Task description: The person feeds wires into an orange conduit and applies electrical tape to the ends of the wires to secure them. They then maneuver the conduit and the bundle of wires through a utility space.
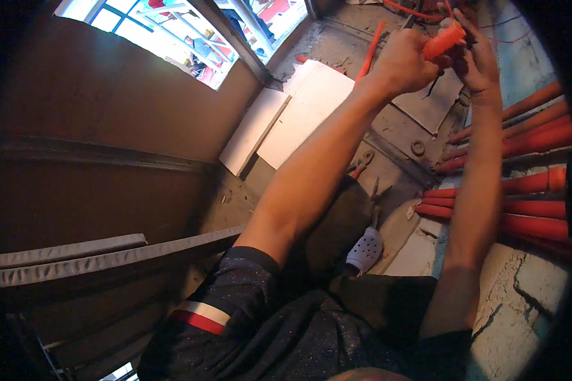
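My left hand point(405, 62) is closed around a short orange corrugated conduit point(445, 42) at the upper right. Against the conduit's other end, the fingers of my right hand point(480, 58) are bent. They partly hide it, and I cannot make out how firmly they grip. A thin dark strand point(435, 84) hangs below the two hands. Just above my left fist a narrow dark piece point(411, 19) sticks up, its kind unclear. A thin red wire point(450, 7) shows beside the raised fingers of my right hand.
Orange-red pipes point(534, 183) run along the right wall, above broken masonry point(505, 305). White boards point(308, 105) lie on the floor, with red-handled pliers point(361, 166), a small ring point(417, 147) and an orange tube point(370, 52) nearby. A white clog point(365, 249) shows beneath me. Windows stand upper left.
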`<state>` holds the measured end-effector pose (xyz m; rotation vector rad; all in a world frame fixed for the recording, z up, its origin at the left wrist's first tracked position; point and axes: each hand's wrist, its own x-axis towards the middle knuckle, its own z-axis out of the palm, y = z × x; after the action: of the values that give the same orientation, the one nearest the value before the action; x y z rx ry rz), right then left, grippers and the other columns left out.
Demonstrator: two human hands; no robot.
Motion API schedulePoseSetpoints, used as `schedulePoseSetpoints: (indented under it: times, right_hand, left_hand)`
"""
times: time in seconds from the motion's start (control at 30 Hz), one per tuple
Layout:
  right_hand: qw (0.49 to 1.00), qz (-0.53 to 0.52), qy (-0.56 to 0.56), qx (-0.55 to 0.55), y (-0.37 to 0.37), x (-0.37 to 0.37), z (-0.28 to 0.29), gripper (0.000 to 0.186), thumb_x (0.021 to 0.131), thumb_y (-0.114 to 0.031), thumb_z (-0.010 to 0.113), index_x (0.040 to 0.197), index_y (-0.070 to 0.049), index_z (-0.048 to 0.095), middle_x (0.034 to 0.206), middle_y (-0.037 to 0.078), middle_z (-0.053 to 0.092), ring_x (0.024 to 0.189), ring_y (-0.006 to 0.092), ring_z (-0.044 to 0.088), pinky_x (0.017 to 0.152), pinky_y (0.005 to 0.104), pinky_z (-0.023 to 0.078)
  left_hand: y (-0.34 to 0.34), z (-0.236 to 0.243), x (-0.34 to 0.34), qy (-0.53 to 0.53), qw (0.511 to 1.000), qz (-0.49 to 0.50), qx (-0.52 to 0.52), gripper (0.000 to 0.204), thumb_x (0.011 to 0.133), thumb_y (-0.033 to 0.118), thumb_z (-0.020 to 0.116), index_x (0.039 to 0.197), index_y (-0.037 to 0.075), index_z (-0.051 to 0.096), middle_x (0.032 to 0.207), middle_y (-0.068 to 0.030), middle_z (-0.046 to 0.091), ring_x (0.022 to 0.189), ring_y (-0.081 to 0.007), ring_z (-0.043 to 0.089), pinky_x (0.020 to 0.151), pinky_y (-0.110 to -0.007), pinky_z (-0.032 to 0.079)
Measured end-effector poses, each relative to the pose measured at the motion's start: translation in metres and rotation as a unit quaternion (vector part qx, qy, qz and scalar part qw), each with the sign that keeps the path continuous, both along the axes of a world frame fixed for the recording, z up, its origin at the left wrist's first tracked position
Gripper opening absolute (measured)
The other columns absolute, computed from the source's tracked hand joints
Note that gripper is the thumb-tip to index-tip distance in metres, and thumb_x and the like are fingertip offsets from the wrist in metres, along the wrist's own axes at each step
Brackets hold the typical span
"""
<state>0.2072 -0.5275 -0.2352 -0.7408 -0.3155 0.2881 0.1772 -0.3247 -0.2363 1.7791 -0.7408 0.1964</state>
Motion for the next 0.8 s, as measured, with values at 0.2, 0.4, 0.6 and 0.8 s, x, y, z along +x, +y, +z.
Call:
schedulePoseSetpoints:
  times: [0.2, 0.4, 0.6, 0.8]
  right_hand:
    - [0.981, -0.164, 0.079, -0.069, 0.005, 0.009, -0.023, 0.029, 0.096, -0.018, 0.049, 0.122, -0.005, 0.052, 0.073, -0.004, 0.052, 0.054, 0.0022, 0.047, 0.054, 0.0148, 0.043]
    - [0.917, -0.368, 0.102, -0.119, 0.026, -0.015, 0.012, 0.027, 0.095, -0.015, 0.05, 0.118, 0.0, 0.05, 0.078, 0.001, 0.05, 0.061, 0.0054, 0.045, 0.057, 0.0185, 0.039]
    - [0.974, -0.171, 0.077, 0.129, -0.034, 0.017, -0.021, 0.032, 0.089, 0.0, 0.049, 0.12, 0.003, 0.045, 0.072, -0.003, 0.034, 0.061, 0.0068, 0.038, 0.055, 0.0174, 0.033]
    - [0.8, -0.367, -0.198, -0.43, -0.006, -0.005, -0.021, 0.04, 0.08, 0.007, 0.05, 0.12, 0.004, 0.047, 0.079, -0.004, 0.038, 0.063, 0.0051, 0.038, 0.057, 0.0165, 0.032]
  left_hand:
    - [0.004, -0.006, 0.004, 0.049, 0.993, 0.055, 0.092, 0.025, 0.07, 0.026, 0.075, 0.084, 0.006, 0.071, 0.069, -0.0192, 0.064, 0.07, -0.0338, 0.065, 0.067, -0.04, 0.05]
    - [0.009, 0.015, -0.01, 0.01, 0.987, -0.003, 0.161, 0.027, 0.068, 0.024, 0.077, 0.086, 0.005, 0.071, 0.072, -0.0194, 0.064, 0.07, -0.0343, 0.064, 0.067, -0.042, 0.049]
    - [0.003, -0.002, 0.002, -0.086, 0.994, -0.011, 0.06, 0.028, 0.072, 0.032, 0.075, 0.086, 0.008, 0.071, 0.066, -0.0182, 0.063, 0.064, -0.034, 0.064, 0.062, -0.04, 0.049]
    - [0.008, 0.001, 0.0, -0.118, 0.989, 0.05, 0.079, 0.018, 0.069, 0.017, 0.075, 0.081, 0.005, 0.069, 0.067, -0.0201, 0.06, 0.063, -0.0347, 0.06, 0.061, -0.043, 0.046]
